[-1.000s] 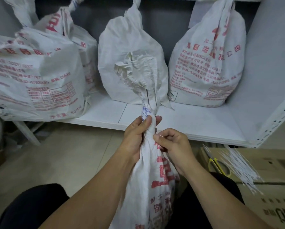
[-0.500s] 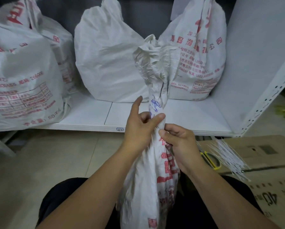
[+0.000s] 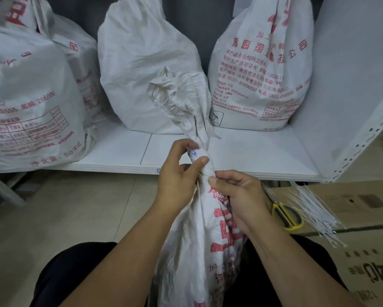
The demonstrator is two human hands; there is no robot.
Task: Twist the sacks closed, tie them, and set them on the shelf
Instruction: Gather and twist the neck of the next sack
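Note:
A white woven sack (image 3: pixel 210 247) with red print stands between my knees, its neck twisted into a tight rope. My left hand (image 3: pixel 177 176) grips the twisted neck from the left, thumb across the front. My right hand (image 3: pixel 239 196) grips the sack just below, thumb tip at the neck. A thin white tie strand (image 3: pixel 198 188) shows by my left palm. The sack's crumpled mouth (image 3: pixel 181 100) fans out above my hands. Behind it is the white shelf (image 3: pixel 252 156).
Several tied sacks stand on the shelf: one at left (image 3: pixel 31 103), one in the middle (image 3: pixel 141 63), one at right (image 3: pixel 263 74). A cardboard box (image 3: pixel 352 209) at right carries yellow-handled scissors (image 3: pixel 285 213) and a bundle of white ties (image 3: pixel 314 209). Tiled floor lies at left.
My left forefinger, raised half a second ago, has curled back round the neck. The sack's mouth has turned and dropped lower. My right hand stays just below the twist.

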